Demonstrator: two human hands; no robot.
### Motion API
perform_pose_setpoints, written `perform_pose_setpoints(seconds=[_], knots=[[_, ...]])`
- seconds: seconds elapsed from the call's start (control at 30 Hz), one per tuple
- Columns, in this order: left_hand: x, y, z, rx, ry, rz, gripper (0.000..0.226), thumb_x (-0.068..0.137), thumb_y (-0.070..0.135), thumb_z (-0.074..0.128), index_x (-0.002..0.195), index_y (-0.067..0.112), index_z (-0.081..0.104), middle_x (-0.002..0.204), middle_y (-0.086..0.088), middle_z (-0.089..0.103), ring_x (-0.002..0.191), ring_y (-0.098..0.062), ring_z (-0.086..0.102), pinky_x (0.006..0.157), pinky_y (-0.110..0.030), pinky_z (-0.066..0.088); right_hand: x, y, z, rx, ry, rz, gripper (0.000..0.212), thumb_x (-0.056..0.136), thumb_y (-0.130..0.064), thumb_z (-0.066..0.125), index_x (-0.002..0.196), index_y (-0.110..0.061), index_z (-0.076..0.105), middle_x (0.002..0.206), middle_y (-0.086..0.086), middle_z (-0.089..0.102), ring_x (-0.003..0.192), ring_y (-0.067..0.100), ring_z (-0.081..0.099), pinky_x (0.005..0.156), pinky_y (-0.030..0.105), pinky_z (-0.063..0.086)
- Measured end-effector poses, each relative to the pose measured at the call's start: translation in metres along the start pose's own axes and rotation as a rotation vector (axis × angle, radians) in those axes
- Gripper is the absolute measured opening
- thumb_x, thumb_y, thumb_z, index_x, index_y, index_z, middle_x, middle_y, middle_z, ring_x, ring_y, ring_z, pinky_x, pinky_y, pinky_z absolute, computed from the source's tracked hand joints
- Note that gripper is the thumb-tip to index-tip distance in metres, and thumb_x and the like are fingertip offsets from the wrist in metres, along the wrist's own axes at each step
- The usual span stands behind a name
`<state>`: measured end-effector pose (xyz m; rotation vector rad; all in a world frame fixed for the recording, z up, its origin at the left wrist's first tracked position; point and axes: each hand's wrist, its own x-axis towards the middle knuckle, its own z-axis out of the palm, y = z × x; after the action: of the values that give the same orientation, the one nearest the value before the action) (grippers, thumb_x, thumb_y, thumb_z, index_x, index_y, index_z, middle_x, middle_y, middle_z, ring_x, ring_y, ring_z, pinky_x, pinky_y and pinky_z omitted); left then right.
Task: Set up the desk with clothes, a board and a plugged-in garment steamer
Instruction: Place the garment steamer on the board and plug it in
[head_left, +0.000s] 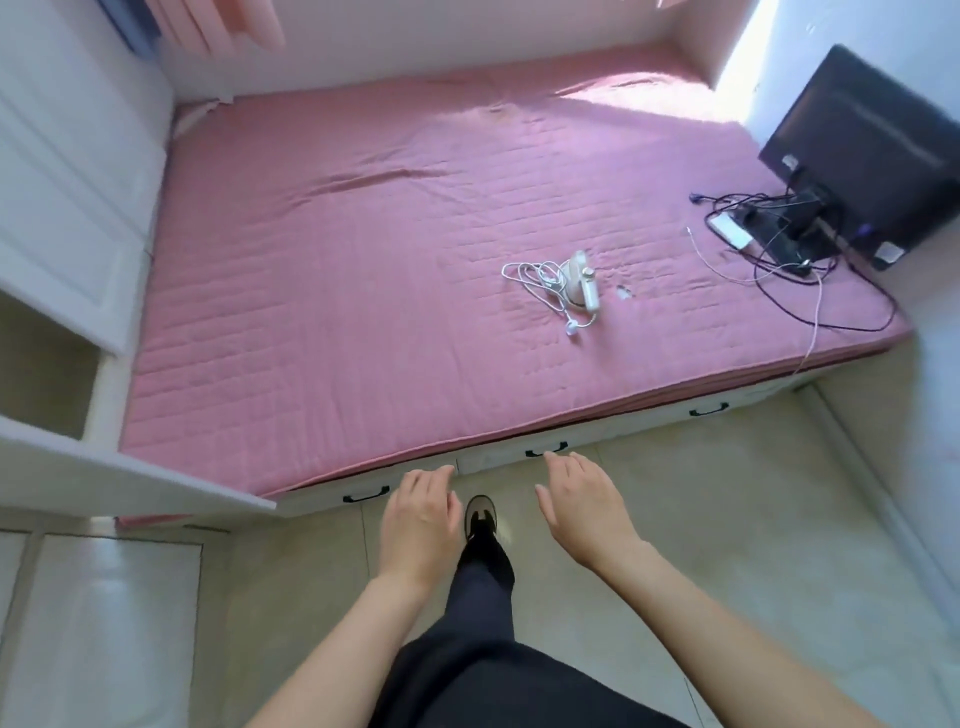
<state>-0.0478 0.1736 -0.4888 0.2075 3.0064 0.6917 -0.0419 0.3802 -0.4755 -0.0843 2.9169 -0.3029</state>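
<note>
Short of the mattress's near edge, over the tiled floor (727, 519):

- Left hand (421, 514): palm down, fingers relaxed and slightly spread, holding nothing.
- Right hand (584, 506): same attitude, empty. Its fingertips appear in line with a dark drawer handle (546, 449) below the mattress; whether they touch cannot be told.
- Shoe (480, 512) and dark trouser leg (483, 623): between the two hands, toe towards the mattress.

At the mattress's near left corner:

- White cabinet door (130, 473): standing open, jutting across that corner and hiding part of it.

On the mattress (337, 286), pink and quilted, with a crease towards its far left:

- Garment steamer (582, 286): white, right of the middle and well apart from both hands.
- Cord (535, 280): white, in a loose tangle just left of the steamer, its plug end trailing towards the near edge.
- Small pale object (625, 292): just right of the steamer, too small to identify.

At the mattress's right edge:

- Monitor (872, 150): dark, on its stand, back turned to the camera.
- Flat white device (731, 232): at the foot of the stand.
- Black cables (831, 306): sprawled round the stand, with one pale lead running over the mattress's edge.

Beyond the mattress's far left:

- White wardrobe (67, 171).
- Pink curtain (249, 21).
</note>
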Motion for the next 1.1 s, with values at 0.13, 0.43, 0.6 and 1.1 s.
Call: perform_pose_setpoints(seconds=[0.13, 0.43, 0.6, 1.1], knots=[[0.061, 0.013, 0.011, 0.006, -0.037, 0.02, 0.03, 0.086, 0.013, 0.062, 0.115, 0.009, 0.064, 0.103, -0.001, 0.068, 0.102, -0.019, 0.06, 0.083, -0.034, 0.051, 0.044, 0.031, -0.02, 0.003, -0.027, 0.069, 0.045, 0.096, -0.031, 0.046, 0.13, -0.003, 0.048, 0.116, 0.012, 0.062, 0.115, 0.031, 0.053, 0.1, 0.04, 0.043], [0.209, 0.037, 0.031, -0.004, -0.129, 0.024, 0.033, 0.088, 0.012, 0.057, 0.12, 0.007, 0.062, 0.112, -0.004, 0.068, 0.108, -0.023, 0.058, 0.084, -0.038, 0.051, 0.155, 0.089, -0.053, -0.011, -0.106, 0.128, 0.025, 0.088, -0.027, 0.059, 0.101, -0.006, 0.062, 0.087, 0.01, 0.065, 0.086, 0.031, 0.062, 0.072, 0.037, 0.049], [0.27, 0.054, 0.045, -0.021, -0.158, -0.041, 0.035, 0.089, 0.012, 0.054, 0.123, 0.007, 0.06, 0.12, -0.006, 0.065, 0.114, -0.025, 0.054, 0.09, -0.038, 0.046, 0.204, 0.125, -0.069, 0.004, -0.17, 0.116, 0.031, 0.099, -0.03, 0.036, 0.118, -0.009, 0.05, 0.114, 0.008, 0.059, 0.108, 0.027, 0.052, 0.086, 0.035, 0.041], [0.399, 0.113, 0.137, -0.123, -0.262, -0.467, 0.035, 0.093, 0.014, 0.045, 0.126, 0.007, 0.054, 0.123, -0.009, 0.06, 0.115, -0.027, 0.05, 0.09, -0.038, 0.044, 0.363, 0.239, -0.074, 0.12, -0.377, 0.015, 0.036, 0.099, -0.029, 0.038, 0.125, -0.004, 0.043, 0.119, 0.014, 0.055, 0.111, 0.033, 0.049, 0.085, 0.04, 0.043]])
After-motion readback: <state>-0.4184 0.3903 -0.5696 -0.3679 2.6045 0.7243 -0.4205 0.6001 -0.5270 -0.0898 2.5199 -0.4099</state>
